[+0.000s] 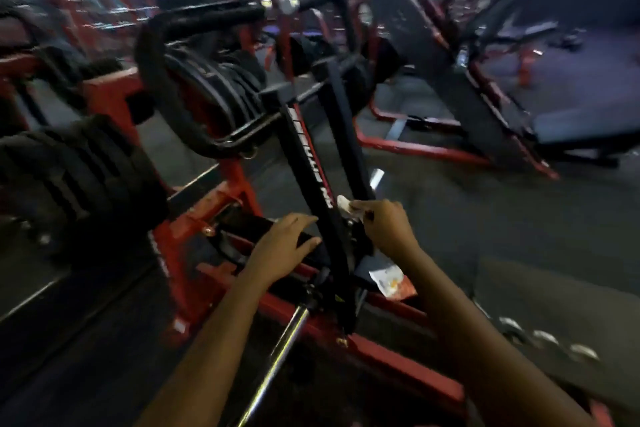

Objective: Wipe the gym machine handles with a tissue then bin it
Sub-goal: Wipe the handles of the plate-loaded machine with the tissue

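Wiping step: right hand [384, 224], grip pinching the tissue [346, 206] at the near black bar [346, 135]; left hand [287, 243] spread. Next: stroke farther up.

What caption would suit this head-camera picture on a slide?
A person's right hand holds a white tissue at a gym machine's black upright bar, left hand spread beside it.

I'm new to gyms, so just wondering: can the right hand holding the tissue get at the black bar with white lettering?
Probably yes. The right hand pinches the tissue right beside the lettered black bar, and nothing seems to stand between them.
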Demonstrator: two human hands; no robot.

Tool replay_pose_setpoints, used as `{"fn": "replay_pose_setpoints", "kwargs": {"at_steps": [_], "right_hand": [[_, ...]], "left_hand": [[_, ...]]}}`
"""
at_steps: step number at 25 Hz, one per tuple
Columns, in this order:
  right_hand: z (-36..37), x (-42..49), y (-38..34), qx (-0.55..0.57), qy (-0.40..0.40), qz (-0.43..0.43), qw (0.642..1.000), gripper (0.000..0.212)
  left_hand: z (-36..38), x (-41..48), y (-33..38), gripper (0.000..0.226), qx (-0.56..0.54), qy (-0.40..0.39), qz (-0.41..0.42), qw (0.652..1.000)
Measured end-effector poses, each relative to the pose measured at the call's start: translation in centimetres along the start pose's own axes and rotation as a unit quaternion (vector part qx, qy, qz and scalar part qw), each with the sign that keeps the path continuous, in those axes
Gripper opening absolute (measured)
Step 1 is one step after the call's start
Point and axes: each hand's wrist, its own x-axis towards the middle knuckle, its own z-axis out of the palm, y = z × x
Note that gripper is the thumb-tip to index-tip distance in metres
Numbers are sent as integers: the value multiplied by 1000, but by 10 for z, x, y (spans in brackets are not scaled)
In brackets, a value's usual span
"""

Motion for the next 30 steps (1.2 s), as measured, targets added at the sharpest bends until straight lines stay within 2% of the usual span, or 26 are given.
{"fn": "replay_pose_setpoints", "kwargs": {"at_steps": [4, 7, 14, 21, 27, 30], "right_hand": [[-20, -91, 29, -67, 54, 140, 986, 40], [-48, -161, 48, -101, 61, 235, 965, 40], [-136, -311, 102, -144, 131, 395, 898, 36], [-244, -437, 160, -123, 219, 432, 866, 29], [-354, -557, 229, -148, 199, 439, 864, 26], [-401, -596, 269, -158, 185, 439, 865, 27]], "left_hand": [[52, -26, 29, 43, -76, -79, 65, 992], [83, -46, 64, 42, -109, -140, 119, 977], [157, -53, 199, 44, -112, -268, 288, 912], [223, -85, 375, 46, -115, -303, 367, 872], [282, -142, 540, 47, -137, -320, 355, 868], [307, -156, 605, 46, -125, -303, 361, 873]]}}
